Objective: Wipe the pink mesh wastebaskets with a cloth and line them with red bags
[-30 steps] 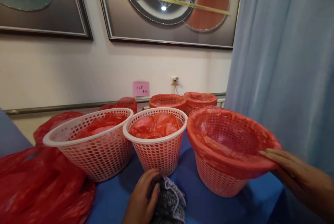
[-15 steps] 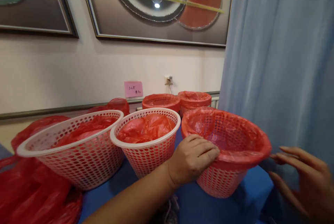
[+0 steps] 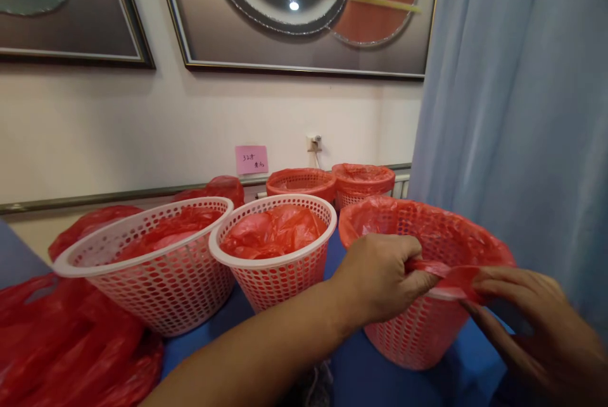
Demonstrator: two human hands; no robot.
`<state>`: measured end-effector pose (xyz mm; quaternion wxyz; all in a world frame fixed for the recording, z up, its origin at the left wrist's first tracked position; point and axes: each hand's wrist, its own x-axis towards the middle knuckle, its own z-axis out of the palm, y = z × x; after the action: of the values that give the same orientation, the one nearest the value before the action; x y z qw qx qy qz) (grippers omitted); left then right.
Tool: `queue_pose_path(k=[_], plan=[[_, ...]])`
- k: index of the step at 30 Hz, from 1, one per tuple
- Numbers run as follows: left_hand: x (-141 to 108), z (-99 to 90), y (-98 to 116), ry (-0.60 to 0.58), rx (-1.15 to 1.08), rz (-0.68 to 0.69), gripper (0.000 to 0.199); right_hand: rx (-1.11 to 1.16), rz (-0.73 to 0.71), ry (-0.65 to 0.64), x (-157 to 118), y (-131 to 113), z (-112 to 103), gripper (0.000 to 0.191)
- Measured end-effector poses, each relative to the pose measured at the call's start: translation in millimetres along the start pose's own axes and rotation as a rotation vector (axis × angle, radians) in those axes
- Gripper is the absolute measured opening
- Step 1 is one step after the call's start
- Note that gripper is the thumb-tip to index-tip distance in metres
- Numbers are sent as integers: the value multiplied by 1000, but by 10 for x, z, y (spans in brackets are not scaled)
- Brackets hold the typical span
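Note:
A white perforated plastic basket point(image 3: 415, 337) stands at the right, lined with a red plastic bag point(image 3: 380, 214) that is folded over its rim. My left hand point(image 3: 384, 277) is closed on the bag's edge at the near side of the rim, pinching a gathered strip. Just to its right, my right hand point(image 3: 532, 312) grips the same edge between thumb and fingers. The strip is stretched between both hands, and a bit of white rim shows below it. My hands hide part of the basket's near side.
Two white baskets, a middle one point(image 3: 273, 261) and a left one point(image 3: 156, 293), hold loose red bags. Behind are two red-lined baskets point(image 3: 301, 173) point(image 3: 363, 173). A red bag heap point(image 3: 80, 344) lies front left on the blue table point(image 3: 351, 369). A curtain point(image 3: 513, 109) hangs at right.
My left hand has moved right along the rim and pulled up the bag's edge. My right hand, apart from the basket before, has come in and taken hold of the bag too.

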<state>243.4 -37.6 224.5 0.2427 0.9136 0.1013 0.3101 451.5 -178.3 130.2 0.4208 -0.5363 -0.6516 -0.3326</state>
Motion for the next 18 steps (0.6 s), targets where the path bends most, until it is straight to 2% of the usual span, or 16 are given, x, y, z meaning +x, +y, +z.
queue_pose_path(k=[2,4,8,10,12,13,15,18], plan=[[27,-19,-7,-13,60,21,45,35,55,-23,127,7,-64,10],[50,-26,-12,-15,31,5,45,57,94,-69,244,-13,-109,18],[90,-25,4,-1,-69,-119,48,52,50,-226,418,-87,-138,39],[88,-26,8,8,-46,-111,50,-19,-22,-212,472,-32,-140,32],[57,-35,-9,18,36,-52,51,-133,-45,-189,515,146,-143,25],[34,-44,-26,23,93,-21,50,-191,-13,-202,534,272,-143,26],[-20,-72,-68,19,208,27,46,-259,145,-292,565,547,-141,28],[-67,-126,-118,-7,311,70,37,-114,496,-430,595,812,-142,33]])
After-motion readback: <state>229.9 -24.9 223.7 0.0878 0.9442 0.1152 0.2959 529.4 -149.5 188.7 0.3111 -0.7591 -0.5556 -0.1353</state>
